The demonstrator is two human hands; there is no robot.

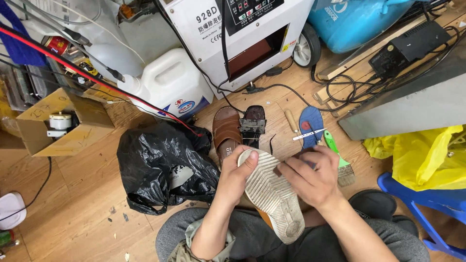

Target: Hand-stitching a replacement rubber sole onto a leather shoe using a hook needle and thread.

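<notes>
A shoe with a pale ridged sole (272, 194) lies sole-up across my lap. My left hand (238, 175) grips its toe end, thumb on the sole's edge. My right hand (310, 175) rests against the sole's right side, fingers curled over a small dark object that I cannot make out. On the wooden floor just beyond stand a brown leather sandal (226, 128) and a dark sandal with a metal buckle (254, 123). A blue insole (310, 123) lies to their right with a small white tool (308, 135) across it.
A black plastic bag (162, 167) sits left of my knees. A green-handled brush (338, 160) and a wooden-handled tool (290, 121) lie by the insole. A white jug (170, 82), a white machine (242, 34), a cardboard box (63, 126), cables, a yellow bag (427, 155) and a blue stool (432, 204) surround me.
</notes>
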